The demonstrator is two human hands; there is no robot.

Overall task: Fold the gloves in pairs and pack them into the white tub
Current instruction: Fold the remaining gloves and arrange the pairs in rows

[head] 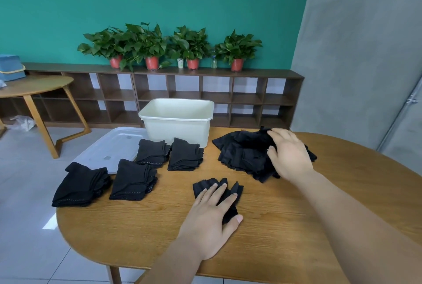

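Note:
My left hand (pixel 211 213) lies flat with straight fingers on a black glove (pixel 205 185) near the middle of the wooden table (pixel 274 226). My right hand (pixel 288 153) rests on a loose heap of black gloves (pixel 244 153) at the right, fingers bent into the cloth. Several folded stacks of black gloves lie to the left: one stack (pixel 80 184), a second stack (pixel 132 179), a third stack (pixel 151 152) and another stack (pixel 183 154). The white tub (pixel 178 123) stands behind them; I see nothing inside it.
The tub's white lid (pixel 114 146) lies flat at the table's left edge, partly under the stacks. Behind stand a low shelf (pixel 205 96) with potted plants (pixel 151 46), and a small side table (pixel 34 87) at the left.

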